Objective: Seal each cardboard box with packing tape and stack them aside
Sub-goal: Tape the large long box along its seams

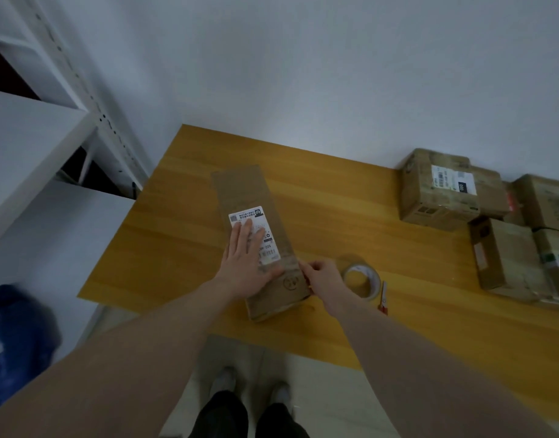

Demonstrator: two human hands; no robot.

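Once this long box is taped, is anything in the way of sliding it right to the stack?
Yes. The tape roll sits on the table just right of the long box, with a red-handled cutter beside it, between box and stacked boxes.

Long brown cardboard box [259, 235] lies flat on the desk [351, 216], white shipping label face up. Clear packing tape roll [362, 279] sits just right of its near end. Several other boxes [493, 222] cluster at the far right.

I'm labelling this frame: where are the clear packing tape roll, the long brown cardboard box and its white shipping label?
Clear packing tape roll [364, 280], head view, ring's near wall.
Long brown cardboard box [240, 188], head view, top's far end.
White shipping label [268, 245], head view, uncovered right part.
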